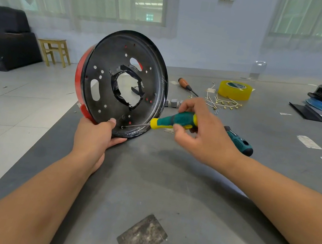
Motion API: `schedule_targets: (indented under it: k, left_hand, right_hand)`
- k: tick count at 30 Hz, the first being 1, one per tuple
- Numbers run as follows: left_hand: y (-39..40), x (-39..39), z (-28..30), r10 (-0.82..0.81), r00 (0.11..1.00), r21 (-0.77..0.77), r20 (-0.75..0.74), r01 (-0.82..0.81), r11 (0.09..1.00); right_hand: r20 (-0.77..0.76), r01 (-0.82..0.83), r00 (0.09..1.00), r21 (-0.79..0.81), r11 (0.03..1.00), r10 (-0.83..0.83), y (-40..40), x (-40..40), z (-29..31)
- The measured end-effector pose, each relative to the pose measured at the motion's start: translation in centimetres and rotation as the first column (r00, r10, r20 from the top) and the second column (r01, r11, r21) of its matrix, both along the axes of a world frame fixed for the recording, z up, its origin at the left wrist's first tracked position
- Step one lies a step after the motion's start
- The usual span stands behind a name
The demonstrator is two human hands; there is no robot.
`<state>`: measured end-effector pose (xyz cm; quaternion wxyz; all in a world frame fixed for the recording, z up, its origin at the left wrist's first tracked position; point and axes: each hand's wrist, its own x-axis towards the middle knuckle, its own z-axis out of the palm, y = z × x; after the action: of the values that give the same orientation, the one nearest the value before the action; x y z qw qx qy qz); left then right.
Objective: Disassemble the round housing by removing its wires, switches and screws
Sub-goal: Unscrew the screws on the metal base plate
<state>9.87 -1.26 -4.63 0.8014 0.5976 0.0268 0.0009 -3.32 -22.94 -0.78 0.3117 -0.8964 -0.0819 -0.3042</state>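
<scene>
1. Housing [103, 84] is standing on edge at the tabletop [187, 188] left edge, black open face turning toward the camera and right, red shell behind.
2. Left hand [92, 138] is gripping the housing's bottom rim, thumb lying on the inner face, fingers wrapping underneath.
3. Right hand [202, 132] is clenching the screwdriver [174, 120]; its long axis is running right to left and slightly down, tip sitting at a screw [122, 127] near the lower rim, just beside the left thumb.
4. Wires [221, 103], tape [235, 90] and two more screwdrivers are lying behind.
</scene>
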Motion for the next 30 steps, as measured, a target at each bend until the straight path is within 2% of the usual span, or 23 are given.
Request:
schedule_targets:
  k: [2,3,4,6,8,11,13,17,21,25,30]
  left_hand:
    - [0.0,0.0,0.0,0.003,1.000,0.003,0.000,-0.003,1.000]
    - [0.0,-0.1,0.0,0.004,1.000,0.003,0.001,-0.004,1.000]
    - [0.0,-0.1,0.0,0.004,1.000,0.002,0.002,-0.004,1.000]
    - [0.0,-0.1,0.1,0.003,1.000,-0.002,0.003,-0.003,1.000]
    - [0.0,-0.2,0.1,0.004,1.000,-0.003,0.001,-0.004,1.000]
    - [0.0,-0.2,0.1,0.008,1.000,-0.010,-0.001,-0.008,1.000]
    - [0.0,-0.2,0.1,0.011,1.000,-0.010,-0.004,-0.011,1.000]
    - [0.1,-0.2,0.2,0.009,1.000,-0.012,-0.010,-0.009,1.000]
    - [0.1,-0.2,0.2,0.012,1.000,-0.010,-0.008,-0.012,1.000]
    - [0.1,-0.2,0.2,0.018,1.000,-0.007,-0.013,-0.018,1.000]
    - [0.0,-0.2,0.2,0.022,1.000,-0.005,-0.011,-0.022,1.000]
  right_hand:
    - [0.044,-0.046,0.998,-0.168,0.985,0.054,-0.1,-0.5,-0.1]
    - [0.052,-0.024,0.998,-0.182,0.983,0.034,-0.1,-0.6,-0.1]
    - [0.051,0.015,0.999,-0.158,0.987,-0.007,0.1,-0.6,-0.2]
    - [0.002,0.076,0.997,0.009,0.997,-0.076,0.4,-0.2,-0.1]
    - [-0.024,0.073,0.997,0.129,0.989,-0.071,0.3,0.3,-0.3]
    - [-0.007,-0.002,1.000,0.027,1.000,0.003,0.2,0.0,-0.4]
    - [-0.017,0.004,1.000,-0.025,1.000,-0.005,0.0,-0.1,-0.5]
    - [-0.062,0.064,0.996,0.088,0.994,-0.059,0.0,0.5,-0.3]
    - [-0.022,0.010,1.000,0.047,0.999,-0.009,-0.1,0.3,-0.5]
    - [-0.052,0.104,0.994,0.050,0.993,-0.101,-0.3,0.6,-0.5]
    - [-0.039,-0.006,0.999,0.028,1.000,0.007,-0.3,0.3,-0.6]
